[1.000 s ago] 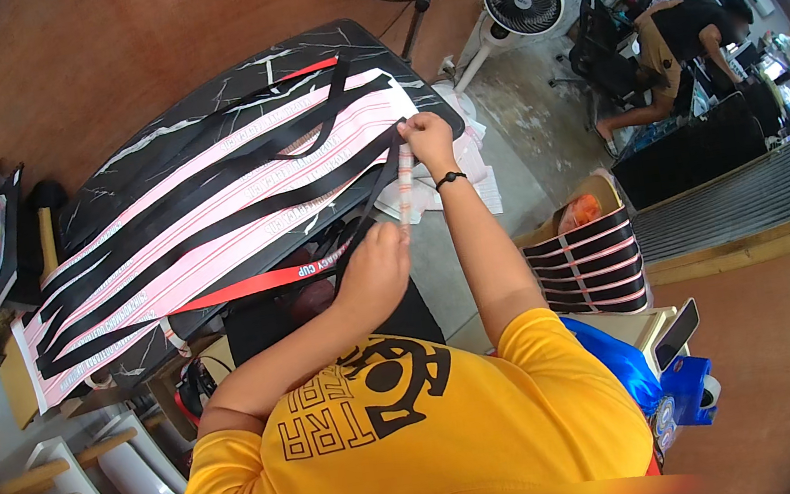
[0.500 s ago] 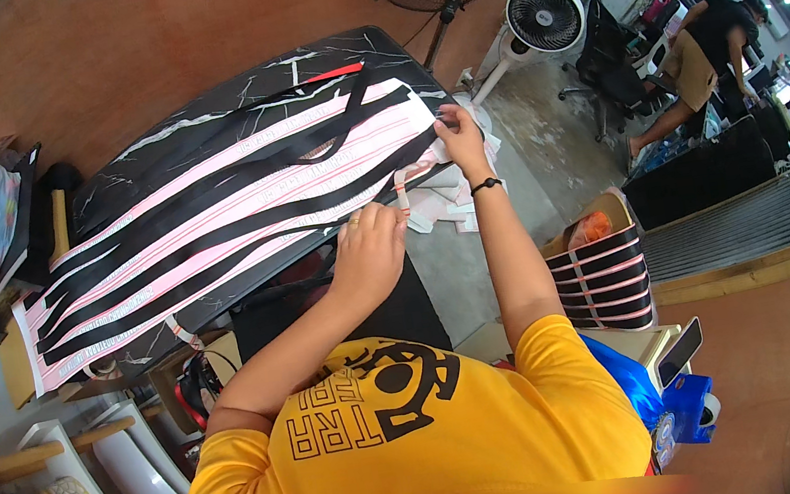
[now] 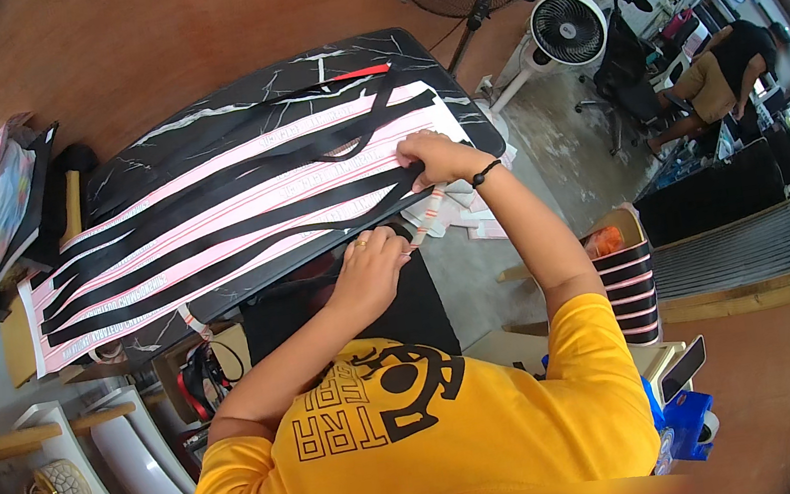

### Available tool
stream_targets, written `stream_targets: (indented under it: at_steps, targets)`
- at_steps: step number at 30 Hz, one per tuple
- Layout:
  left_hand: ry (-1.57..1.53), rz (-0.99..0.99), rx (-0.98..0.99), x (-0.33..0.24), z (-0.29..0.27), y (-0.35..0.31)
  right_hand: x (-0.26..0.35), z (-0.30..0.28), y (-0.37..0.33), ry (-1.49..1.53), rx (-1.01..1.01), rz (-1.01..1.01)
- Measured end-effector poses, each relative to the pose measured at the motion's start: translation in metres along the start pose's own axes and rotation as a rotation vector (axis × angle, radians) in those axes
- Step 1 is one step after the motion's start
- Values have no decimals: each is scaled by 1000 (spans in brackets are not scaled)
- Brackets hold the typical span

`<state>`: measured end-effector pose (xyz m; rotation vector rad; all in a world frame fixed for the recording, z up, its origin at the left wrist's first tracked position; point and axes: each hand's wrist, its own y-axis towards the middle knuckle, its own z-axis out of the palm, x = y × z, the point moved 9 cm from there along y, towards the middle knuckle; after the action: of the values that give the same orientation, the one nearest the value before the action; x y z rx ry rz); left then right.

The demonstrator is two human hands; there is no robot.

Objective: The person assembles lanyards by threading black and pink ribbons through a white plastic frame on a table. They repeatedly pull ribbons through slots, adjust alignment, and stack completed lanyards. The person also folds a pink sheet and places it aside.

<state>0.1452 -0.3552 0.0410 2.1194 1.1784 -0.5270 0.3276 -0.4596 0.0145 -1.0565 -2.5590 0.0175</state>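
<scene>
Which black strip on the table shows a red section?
The farthest strip, along the table's far side: its red section lies beyond the printed sheet. The other strips show only black.

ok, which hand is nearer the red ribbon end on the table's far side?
Right: right hand is over the table, nearside of the red ribbon end; left hand is farther toward the body, past the table's near edge.

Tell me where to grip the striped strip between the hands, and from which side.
Probably pinch the striped strip mid-length, from the right: that slanting stretch is bare, with the left hand at its lower-left end and the right hand above.
</scene>
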Motion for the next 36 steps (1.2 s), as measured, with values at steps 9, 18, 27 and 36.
stream_targets:
  at_steps: [9,18,27,36]
  targets:
    - [133,59,-87,23,-15,-4,-13,2,16,126,15,5]
    - [128,32,-58,49,-11,-13,-30,-7,39,-156,-49,65]
    - [113,39,-13,55,-9,-13,111,0,69,-78,-114,-208]
    - [147,86,-1,55,-8,-15,107,7,135,36,-166,-223]
